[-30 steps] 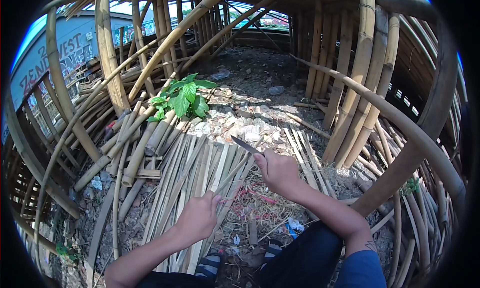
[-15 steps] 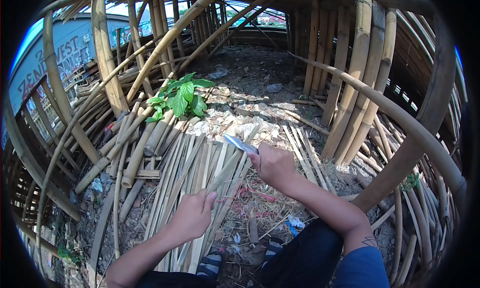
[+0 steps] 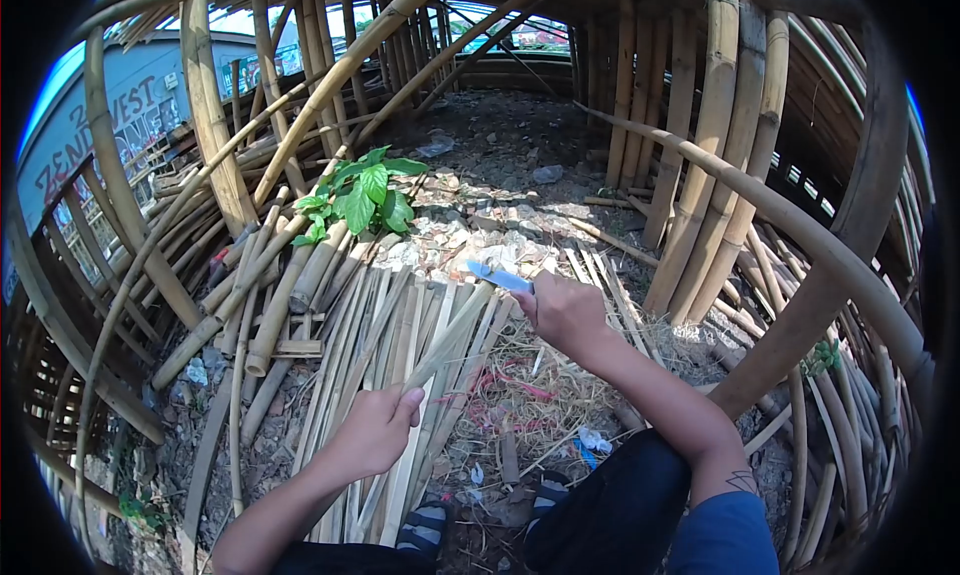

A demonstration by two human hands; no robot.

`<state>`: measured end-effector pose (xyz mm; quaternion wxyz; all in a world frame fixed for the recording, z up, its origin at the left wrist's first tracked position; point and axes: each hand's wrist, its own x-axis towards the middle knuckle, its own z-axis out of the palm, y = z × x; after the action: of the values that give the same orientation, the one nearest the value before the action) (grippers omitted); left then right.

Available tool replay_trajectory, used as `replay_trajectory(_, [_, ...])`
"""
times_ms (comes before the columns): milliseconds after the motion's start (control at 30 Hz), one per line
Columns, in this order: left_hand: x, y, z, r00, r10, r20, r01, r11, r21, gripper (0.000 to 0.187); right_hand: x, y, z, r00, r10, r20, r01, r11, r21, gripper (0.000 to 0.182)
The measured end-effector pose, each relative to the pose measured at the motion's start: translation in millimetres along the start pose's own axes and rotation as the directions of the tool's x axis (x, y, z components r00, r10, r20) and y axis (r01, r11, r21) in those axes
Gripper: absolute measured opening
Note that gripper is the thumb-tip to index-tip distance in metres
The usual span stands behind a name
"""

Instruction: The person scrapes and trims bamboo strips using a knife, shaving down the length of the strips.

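My right hand (image 3: 566, 317) is closed round the handle of a knife (image 3: 503, 278), whose shiny blade points left and slightly up. The blade lies close by the far end of a bamboo strip (image 3: 448, 343). My left hand (image 3: 373, 432) grips the near end of this strip, thumb on top, and the strip slants up and away to the right. Under both forearms many split bamboo slats (image 3: 345, 375) lie side by side on the ground. Thin curly shavings (image 3: 545, 390) and reddish string (image 3: 490, 383) are scattered below the right hand.
Leafy green plant (image 3: 368, 193) grows beyond the slats, beside stacked bamboo poles (image 3: 270, 315). A long bamboo rail (image 3: 760, 203) slants across the right side, near thick upright posts (image 3: 735, 145). My sandalled feet (image 3: 425, 525) are below, with blue and white litter (image 3: 592, 442) nearby.
My right hand has moved a little to the right, and the knife blade has turned flatter. The left hand has shifted slightly down and left, still gripping the strip.
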<state>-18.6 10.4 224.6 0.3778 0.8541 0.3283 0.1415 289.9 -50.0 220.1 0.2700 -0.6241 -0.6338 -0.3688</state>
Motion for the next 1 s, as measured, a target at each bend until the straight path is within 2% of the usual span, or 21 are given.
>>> replay_trajectory(33, [-1,-2,0,1.000,-0.014,0.012,0.014,1.000,0.005,0.046,0,-3,-3,0.927,0.306,0.218,-0.308,0.951,-0.024,0.050])
replay_trajectory(100, [-9,11,-7,1.000,0.014,0.019,-0.013,1.000,-0.028,0.045,-15,40,14,0.774,0.494,0.395,-0.484,0.865,-0.134,0.059])
replay_trajectory(133, [-16,13,-13,0.999,0.028,0.041,-0.026,0.998,-0.050,0.045,-17,47,10,0.695,0.591,0.411,-0.574,0.799,-0.178,0.066])
replay_trajectory(167, [-16,9,-16,0.999,0.024,0.033,-0.022,0.999,-0.049,0.045,-22,51,12,0.683,0.634,0.363,-0.644,0.757,-0.111,0.066])
replay_trajectory(200, [-13,4,-18,0.997,-0.012,0.078,0.028,0.979,-0.202,0.047,-18,49,8,0.670,0.671,0.317,-0.696,0.716,-0.044,0.065])
replay_trajectory(233, [-12,-3,-19,0.989,-0.042,0.139,0.088,0.935,-0.345,0.050,-20,43,6,0.673,0.665,0.324,-0.691,0.721,-0.046,0.065])
replay_trajectory(267, [-9,-7,-21,0.990,-0.043,0.136,0.088,0.933,-0.350,0.050,-21,36,1,0.748,0.613,0.253,-0.646,0.761,0.064,0.062])
replay_trajectory(300, [-6,-10,-23,0.976,-0.039,0.214,0.138,0.873,-0.468,0.053,-18,25,-8,0.810,0.559,0.174,-0.584,0.794,0.167,0.060])
replay_trajectory(333, [-4,-12,-23,0.955,-0.027,0.294,0.198,0.796,-0.572,0.056,-19,11,-13,0.885,0.443,0.142,-0.465,0.858,0.220,0.056])
replay_trajectory(400, [0,-8,-24,0.932,-0.070,0.356,0.278,0.767,-0.578,0.062,-14,-20,-20,0.990,0.142,-0.013,-0.130,0.932,0.339,0.045])
replay_trajectory(433, [-1,-1,-25,0.923,-0.075,0.378,0.297,0.763,-0.574,0.062,-9,-37,-27,0.999,0.041,-0.023,-0.029,0.921,0.389,0.043])
replay_trajectory(467, [-2,4,-25,0.914,-0.080,0.399,0.314,0.762,-0.566,0.062,-8,-52,-27,0.999,0.045,-0.023,-0.033,0.919,0.394,0.043])
replay_trajectory(500, [-4,7,-25,0.914,-0.084,0.398,0.315,0.765,-0.562,0.062,-6,-64,-27,0.998,-0.026,-0.050,0.043,0.923,0.382,0.043])
replay_trajectory(533, [-5,8,-26,0.922,-0.053,0.384,0.274,0.791,-0.548,0.062,-5,-71,-27,0.992,-0.098,-0.079,0.120,0.922,0.367,0.042])
replay_trajectory(633, [-9,4,-25,0.945,0.027,0.325,0.163,0.825,-0.541,0.059,-2,-76,-28,0.981,-0.176,-0.083,0.193,0.937,0.291,0.044])
replay_trajectory(700, [-9,1,-25,0.956,0.075,0.283,0.097,0.830,-0.549,0.057,-1,-78,-30,0.976,-0.196,-0.097,0.216,0.933,0.289,0.044])
replay_trajectory(800, [-8,-4,-24,0.955,-0.003,0.296,0.183,0.791,-0.584,0.049,-1,-81,-31,0.974,-0.203,-0.103,0.225,0.923,0.312,0.043])
replay_trajectory(867, [-3,-9,-23,0.979,0.056,0.197,0.105,0.690,-0.717,0.040,-2,-81,-28,0.976,-0.199,-0.092,0.219,0.911,0.351,0.042])
replay_trajectory(933, [2,-15,-21,0.979,0.039,0.200,0.127,0.650,-0.749,0.035,-7,-78,-21,0.999,0.004,-0.032,0.014,0.848,0.530,0.039])
replay_trajectory(967, [5,-18,-17,0.974,0.072,0.215,0.119,0.647,-0.753,0.034,-10,-77,-28,0.976,0.101,0.191,-0.199,0.769,0.608,0.038])
replay_trajectory(1000, [9,-20,-14,0.968,0.104,0.229,0.110,0.643,-0.758,0.034,-6,-82,-27,0.973,0.091,0.210,-0.205,0.758,0.620,0.038])
